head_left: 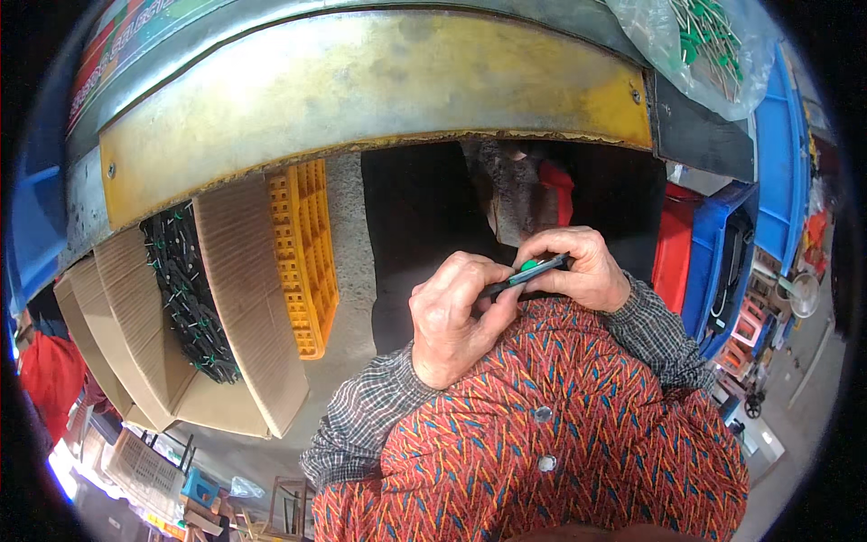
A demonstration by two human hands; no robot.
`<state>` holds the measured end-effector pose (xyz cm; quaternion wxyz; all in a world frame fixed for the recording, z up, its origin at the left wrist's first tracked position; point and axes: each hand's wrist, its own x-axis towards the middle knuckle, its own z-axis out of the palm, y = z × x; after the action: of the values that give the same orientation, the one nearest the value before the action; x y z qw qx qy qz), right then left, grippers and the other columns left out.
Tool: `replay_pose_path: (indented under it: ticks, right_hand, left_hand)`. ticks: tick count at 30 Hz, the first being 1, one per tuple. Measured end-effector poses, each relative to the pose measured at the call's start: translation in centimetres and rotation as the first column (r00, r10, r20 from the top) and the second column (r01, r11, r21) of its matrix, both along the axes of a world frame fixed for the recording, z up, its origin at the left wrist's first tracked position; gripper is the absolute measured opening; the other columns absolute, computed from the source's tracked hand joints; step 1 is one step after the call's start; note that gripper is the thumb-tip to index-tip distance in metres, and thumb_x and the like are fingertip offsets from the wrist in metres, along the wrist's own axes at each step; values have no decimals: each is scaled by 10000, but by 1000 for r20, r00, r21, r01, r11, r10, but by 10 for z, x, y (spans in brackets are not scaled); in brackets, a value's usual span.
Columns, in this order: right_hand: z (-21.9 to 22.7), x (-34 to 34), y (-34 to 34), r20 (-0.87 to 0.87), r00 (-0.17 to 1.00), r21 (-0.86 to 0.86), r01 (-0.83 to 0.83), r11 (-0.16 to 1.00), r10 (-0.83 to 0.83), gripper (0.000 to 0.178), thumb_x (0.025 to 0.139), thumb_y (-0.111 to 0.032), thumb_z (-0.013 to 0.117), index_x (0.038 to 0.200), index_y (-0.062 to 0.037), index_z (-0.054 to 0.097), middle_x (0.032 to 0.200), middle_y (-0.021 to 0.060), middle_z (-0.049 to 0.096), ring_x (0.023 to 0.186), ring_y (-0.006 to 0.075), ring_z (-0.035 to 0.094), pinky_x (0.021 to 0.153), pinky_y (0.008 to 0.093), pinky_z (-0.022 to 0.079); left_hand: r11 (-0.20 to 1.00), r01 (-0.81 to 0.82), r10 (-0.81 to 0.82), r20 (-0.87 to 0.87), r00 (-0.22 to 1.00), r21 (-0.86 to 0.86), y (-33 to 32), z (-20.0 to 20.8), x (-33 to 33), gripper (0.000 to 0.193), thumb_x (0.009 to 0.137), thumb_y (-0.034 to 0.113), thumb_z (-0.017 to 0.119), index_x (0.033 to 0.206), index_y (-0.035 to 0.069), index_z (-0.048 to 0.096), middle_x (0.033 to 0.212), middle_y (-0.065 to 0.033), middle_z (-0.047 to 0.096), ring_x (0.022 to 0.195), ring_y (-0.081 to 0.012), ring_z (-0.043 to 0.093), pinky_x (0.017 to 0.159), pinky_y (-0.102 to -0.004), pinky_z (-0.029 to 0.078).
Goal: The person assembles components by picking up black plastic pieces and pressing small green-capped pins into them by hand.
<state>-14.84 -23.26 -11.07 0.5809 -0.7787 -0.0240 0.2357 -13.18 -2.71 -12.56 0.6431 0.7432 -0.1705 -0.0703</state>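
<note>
My left hand [461, 312] and my right hand [578, 271] meet in front of my body, both with bent fingers closed on one slim black piece with a green part [535, 271]. The piece lies slantwise between them, its left end at the left thumb and fingertips, its right end under the right fingers. Its exact kind does not show. To the left, an open cardboard box [248, 316] holds a heap of black pieces with green bits [188, 289]. At the far right, a clear plastic bag [646, 41] contains green pieces with thin metal rods [709, 45].
A metal-edged workbench [379, 81] spans the far side, above my knees. Beside the cardboard box stands a yellow plastic crate [307, 262]. On the right are a red bin [673, 239] and a blue bin [713, 271] with black things inside. A stool [200, 488] shows at lower left.
</note>
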Motion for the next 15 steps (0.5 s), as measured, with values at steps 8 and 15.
replay_pose_path:
  ticks: [8,15]
  right_hand:
    - [2,4,-1,-13,1000,-22,-15,1000,15,231,752,-53,744,962,-6,657,876,67,674,824,142,642,735,276,497]
    - [2,3,-2,-1,1000,-24,-28,999,28,213,771,-61,729,962,0,655,884,80,676,837,173,653,751,292,502]
  left_hand:
    - [1000,25,-25,14,1000,-4,0,-5,3,213,686,-25,736,871,16,638,819,-82,626,609,-143,619,471,-245,508]
    - [1000,28,-28,-9,1000,-15,-1,-4,3,209,689,-31,733,872,15,641,825,-82,628,581,-123,609,464,-235,502]
